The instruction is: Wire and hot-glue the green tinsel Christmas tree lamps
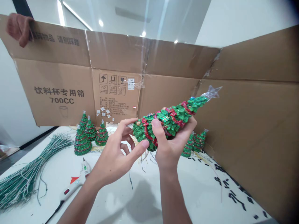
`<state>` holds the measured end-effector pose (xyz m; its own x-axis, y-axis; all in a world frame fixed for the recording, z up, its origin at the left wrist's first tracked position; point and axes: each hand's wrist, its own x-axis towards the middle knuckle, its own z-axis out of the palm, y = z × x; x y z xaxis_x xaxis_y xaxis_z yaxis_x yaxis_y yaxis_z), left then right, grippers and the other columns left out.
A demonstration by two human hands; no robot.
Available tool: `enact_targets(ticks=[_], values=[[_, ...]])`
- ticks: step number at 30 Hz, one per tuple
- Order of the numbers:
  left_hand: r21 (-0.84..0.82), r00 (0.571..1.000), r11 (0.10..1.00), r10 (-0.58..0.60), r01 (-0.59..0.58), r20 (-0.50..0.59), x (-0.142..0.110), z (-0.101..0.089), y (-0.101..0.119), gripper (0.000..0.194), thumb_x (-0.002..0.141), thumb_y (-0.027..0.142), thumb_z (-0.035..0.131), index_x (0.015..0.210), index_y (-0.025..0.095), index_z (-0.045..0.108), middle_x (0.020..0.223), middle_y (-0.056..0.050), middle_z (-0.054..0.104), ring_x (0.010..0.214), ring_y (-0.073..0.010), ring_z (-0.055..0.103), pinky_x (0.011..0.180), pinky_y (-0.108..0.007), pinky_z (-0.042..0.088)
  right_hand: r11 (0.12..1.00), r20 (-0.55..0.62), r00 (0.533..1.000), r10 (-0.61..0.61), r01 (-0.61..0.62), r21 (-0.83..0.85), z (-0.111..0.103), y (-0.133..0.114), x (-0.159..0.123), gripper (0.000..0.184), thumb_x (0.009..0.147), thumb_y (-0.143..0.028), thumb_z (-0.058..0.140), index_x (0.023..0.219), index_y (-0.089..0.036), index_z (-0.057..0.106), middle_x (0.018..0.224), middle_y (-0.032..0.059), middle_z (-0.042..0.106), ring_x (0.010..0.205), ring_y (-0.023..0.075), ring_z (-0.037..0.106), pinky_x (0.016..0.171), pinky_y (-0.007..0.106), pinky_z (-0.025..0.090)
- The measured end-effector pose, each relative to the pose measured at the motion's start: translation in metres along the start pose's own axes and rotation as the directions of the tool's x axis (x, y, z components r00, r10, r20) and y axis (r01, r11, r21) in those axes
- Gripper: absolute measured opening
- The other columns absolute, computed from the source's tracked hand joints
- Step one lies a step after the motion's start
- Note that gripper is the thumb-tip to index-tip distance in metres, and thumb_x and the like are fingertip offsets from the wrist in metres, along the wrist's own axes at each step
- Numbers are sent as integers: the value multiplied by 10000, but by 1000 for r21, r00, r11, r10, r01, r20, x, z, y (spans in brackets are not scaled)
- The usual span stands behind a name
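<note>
A small green Christmas tree ornament [168, 119] with red garlands and a clear star [212, 92] on its tip is held tilted above the table, tip up to the right. My right hand [171, 146] is closed around its middle, thumb on the near side. At the wide base, my left hand [119, 152] has its thumb and index finger against the edge, the other fingers curled behind. The underside of the base is hidden. To the left of my left forearm lies a white glue gun [74, 185] with an orange trigger.
Several finished-looking trees stand at the back left [82, 141] and behind my right hand [199, 141]. A bundle of green wires [25, 174] lies left. Black bits [233, 197] are scattered right. Cardboard walls [173, 93] enclose the table; another person's hand [18, 28] grips the top edge.
</note>
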<state>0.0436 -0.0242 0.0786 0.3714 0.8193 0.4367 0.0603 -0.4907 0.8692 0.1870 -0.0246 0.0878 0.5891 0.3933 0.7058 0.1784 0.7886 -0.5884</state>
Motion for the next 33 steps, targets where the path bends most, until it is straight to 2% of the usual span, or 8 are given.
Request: enact_targets(ticks=[6, 12, 16, 23, 27, 30, 33], values=[[-250, 1000, 968, -8, 15, 29, -2, 6, -5, 600, 1007, 474, 741, 1514, 328, 456, 1210, -73, 672, 790, -123, 592, 542, -192, 467, 997, -27, 997, -75, 74, -22, 3, -3, -2, 605, 813, -319, 871, 1265, -332, 470, 1209, 59, 643, 1061, 249, 720, 926, 463, 655], [-302, 1000, 953, 2, -10, -28, -2, 9, -9, 571, 998, 413, 746, 1489, 326, 467, 1117, -47, 656, 754, -123, 599, 527, -201, 455, 994, -12, 993, -113, 113, -10, 9, -5, -5, 591, 826, -302, 845, 1265, -342, 451, 1151, 41, 649, 1054, 248, 725, 965, 478, 650], [-279, 998, 960, 3, -21, -67, -4, 14, -10, 505, 1026, 379, 684, 1479, 331, 467, 1031, -20, 633, 782, -140, 609, 537, -207, 452, 995, 8, 995, -100, 100, -4, 9, -4, -5, 579, 815, -297, 851, 1226, -332, 444, 1147, 28, 653, 1026, 234, 728, 950, 457, 641], [-230, 991, 973, -10, -21, -133, -10, 19, -3, 485, 1026, 331, 616, 1483, 308, 456, 1351, -89, 694, 989, -194, 705, 680, -272, 553, 997, 11, 997, -74, 74, -8, 10, -3, -7, 599, 813, -335, 855, 1242, -339, 437, 1157, 39, 654, 1107, 265, 722, 1001, 506, 619], [-240, 989, 970, 1, -37, -148, -11, 20, -1, 476, 1022, 324, 619, 1474, 305, 469, 1415, -99, 667, 963, -186, 700, 708, -287, 559, 997, 18, 997, -72, 72, -10, 12, -4, -8, 598, 821, -334, 846, 1251, -343, 431, 1149, 40, 657, 1106, 265, 724, 991, 496, 629], [-244, 991, 969, 9, -41, -131, -11, 17, 2, 469, 1041, 371, 636, 1476, 310, 472, 1388, -92, 676, 881, -165, 668, 690, -289, 534, 998, 18, 998, -57, 57, 6, 8, -1, -7, 591, 822, -332, 859, 1252, -333, 453, 1157, 35, 668, 1058, 241, 733, 965, 462, 638], [-123, 996, 991, 33, -44, -88, -12, 9, 5, 515, 1020, 421, 704, 1478, 310, 499, 1222, -56, 715, 834, -158, 622, 723, -303, 515, 997, 5, 1000, 15, -15, 78, 2, 7, -4, 555, 843, -352, 874, 1248, -315, 497, 1203, 33, 679, 1018, 210, 728, 951, 423, 631]])
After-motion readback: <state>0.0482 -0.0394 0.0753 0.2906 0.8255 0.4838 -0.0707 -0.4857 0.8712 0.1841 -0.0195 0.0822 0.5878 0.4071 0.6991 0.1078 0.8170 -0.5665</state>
